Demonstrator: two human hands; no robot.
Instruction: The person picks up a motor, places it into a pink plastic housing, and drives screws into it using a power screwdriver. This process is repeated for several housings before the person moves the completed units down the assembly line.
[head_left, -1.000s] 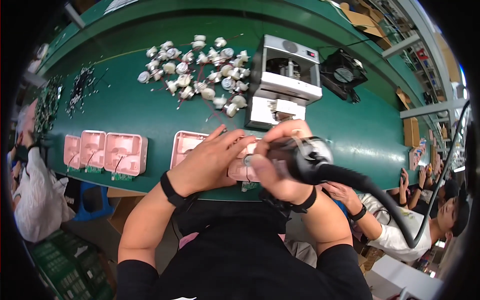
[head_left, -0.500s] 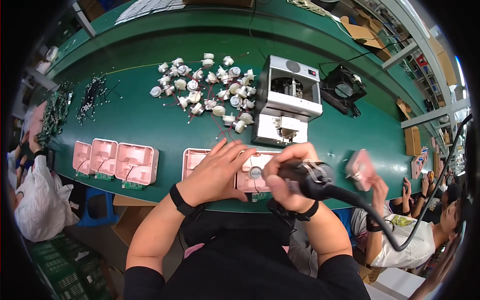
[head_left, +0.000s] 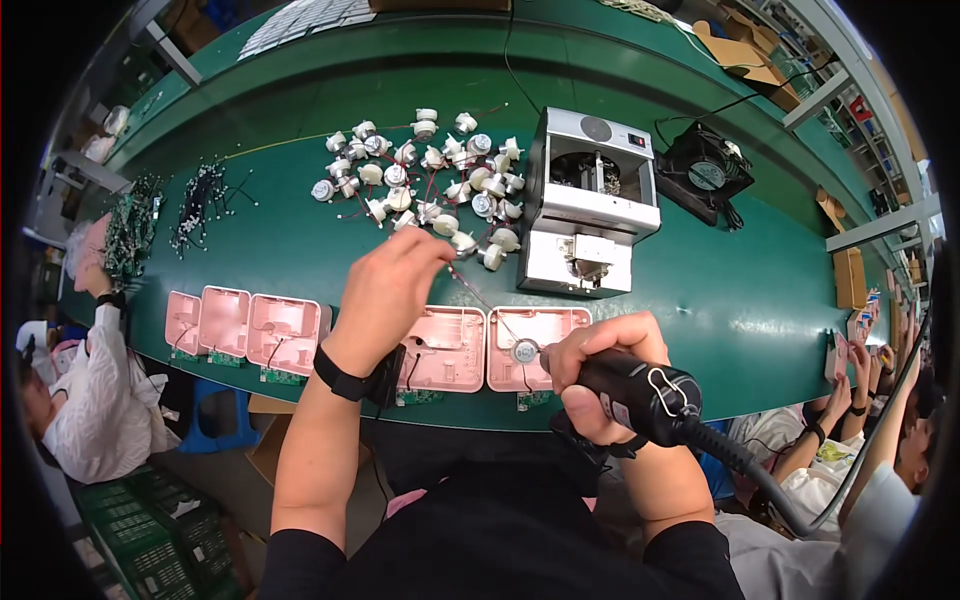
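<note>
My right hand (head_left: 605,375) is wrapped around a black electric screwdriver (head_left: 640,395). Its front end points left, at a round silver motor (head_left: 523,351) inside the right pink housing (head_left: 575,318). A second pink housing (head_left: 445,350) stands close on its left, with a green circuit board (head_left: 420,397) at its front edge. My left hand (head_left: 385,295) is at the near edge of a pile of white and silver motors (head_left: 430,180), fingers bent together. A thin wire (head_left: 468,287) runs from beneath its fingertips toward the right housing; the fingertips' grip is hidden.
Three pink housings (head_left: 265,335) stand at the left, circuit boards before them. Dark wire bundles (head_left: 200,205) lie farther left. A silver machine (head_left: 585,210) and a black fan (head_left: 705,170) stand right of the motors. Co-workers sit at both sides; the screwdriver's thick cable (head_left: 750,480) curves right.
My left hand has lifted off the housings and moved up-left to the motor pile. The screwdriver remains at the motor. A co-worker's pink housing on the right has moved away to the right.
</note>
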